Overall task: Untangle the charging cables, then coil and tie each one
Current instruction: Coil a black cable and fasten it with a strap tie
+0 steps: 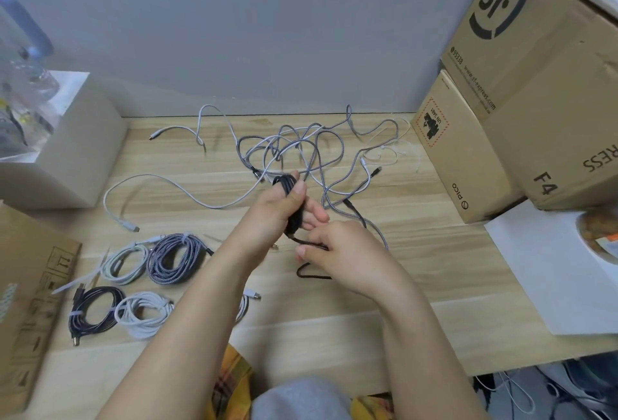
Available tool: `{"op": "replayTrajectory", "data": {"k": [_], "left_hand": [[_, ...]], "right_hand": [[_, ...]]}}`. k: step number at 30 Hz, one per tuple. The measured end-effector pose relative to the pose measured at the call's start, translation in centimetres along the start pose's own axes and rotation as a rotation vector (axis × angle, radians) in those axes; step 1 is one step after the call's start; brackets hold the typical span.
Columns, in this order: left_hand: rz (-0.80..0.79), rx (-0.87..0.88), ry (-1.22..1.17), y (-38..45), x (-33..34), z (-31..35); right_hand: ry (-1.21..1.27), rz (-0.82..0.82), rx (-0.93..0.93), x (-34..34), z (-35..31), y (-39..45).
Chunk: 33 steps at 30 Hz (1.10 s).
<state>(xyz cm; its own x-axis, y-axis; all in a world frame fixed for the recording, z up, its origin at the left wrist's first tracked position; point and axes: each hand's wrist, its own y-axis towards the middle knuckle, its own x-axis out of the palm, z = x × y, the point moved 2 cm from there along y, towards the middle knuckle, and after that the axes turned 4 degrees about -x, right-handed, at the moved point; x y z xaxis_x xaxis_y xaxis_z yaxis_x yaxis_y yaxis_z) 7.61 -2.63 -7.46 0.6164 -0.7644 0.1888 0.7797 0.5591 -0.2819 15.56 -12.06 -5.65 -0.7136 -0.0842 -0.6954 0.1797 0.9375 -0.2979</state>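
The left hand (284, 205) curled its fingers and thumb tight around a half-wound black cable coil (292, 200), while the right hand (337, 252) pinched that cable's loose tail (312, 274) just below the coil. Winding well probably meant feeding the tail in even, tensioned loops. The grey tangle (301, 152) lay beyond the coil, the tied bundles (175, 257) to its left.

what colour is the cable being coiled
Black cable, head view.

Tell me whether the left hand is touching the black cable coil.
Touching. The head view shows the left hand with its fingers wrapped round the black cable coil; the right hand pinches the cable's loose end below it.
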Motion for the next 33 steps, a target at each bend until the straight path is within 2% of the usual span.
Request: {"op": "replayTrajectory", "data": {"k": [5,7,9,13,16,19,22,24,27,29,31,33], "left_hand": [[0.033,-0.055,0.269,-0.2,-0.4,-0.4],[-0.121,-0.126,0.361,-0.7,-0.5,-0.9],[-0.297,-0.165,0.356,-1.4,-0.2,-1.0],[-0.486,-0.238,0.081,-1.6,-0.1,-0.8],[-0.645,-0.209,-0.161,-1.8,-0.6,-0.5],[-0.814,-0.124,-0.426,-1.8,-0.5,0.0],[-0.926,-0.034,-0.827,-1.6,-0.1,1.2],[-0.843,0.008,-1.057,-1.3,-0.5,2.2],[-0.618,0.012,-1.167,-0.9,-1.1,2.9],[-0.358,-0.002,-1.064,-0.5,-0.5,2.7],[-0.083,-0.002,-0.826,-0.2,-0.1,2.3],[0.065,0.049,-0.600,-0.1,0.0,1.9]], "right_hand": [[-0.049,0.116,-0.030,-1.2,-0.4,-0.4],[0.051,0.224,-0.012,-2.2,-0.2,-0.6],[0.189,0.335,0.004,-2.8,0.4,-0.6],[0.343,0.478,0.013,-3.5,0.9,-0.7],[0.450,0.545,-0.038,-3.9,1.2,-0.6],[0.506,0.477,-0.081,-3.3,1.3,-0.2],[0.541,0.397,-0.066,-2.0,1.8,0.6],[0.531,0.319,-0.019,-0.9,2.1,0.9],[0.449,0.223,0.015,0.1,1.9,1.1],[0.304,0.191,0.004,0.2,1.6,1.1],[0.148,0.140,-0.006,0.0,1.3,0.8],[0.033,0.067,-0.018,-0.1,0.8,0.3]]}}
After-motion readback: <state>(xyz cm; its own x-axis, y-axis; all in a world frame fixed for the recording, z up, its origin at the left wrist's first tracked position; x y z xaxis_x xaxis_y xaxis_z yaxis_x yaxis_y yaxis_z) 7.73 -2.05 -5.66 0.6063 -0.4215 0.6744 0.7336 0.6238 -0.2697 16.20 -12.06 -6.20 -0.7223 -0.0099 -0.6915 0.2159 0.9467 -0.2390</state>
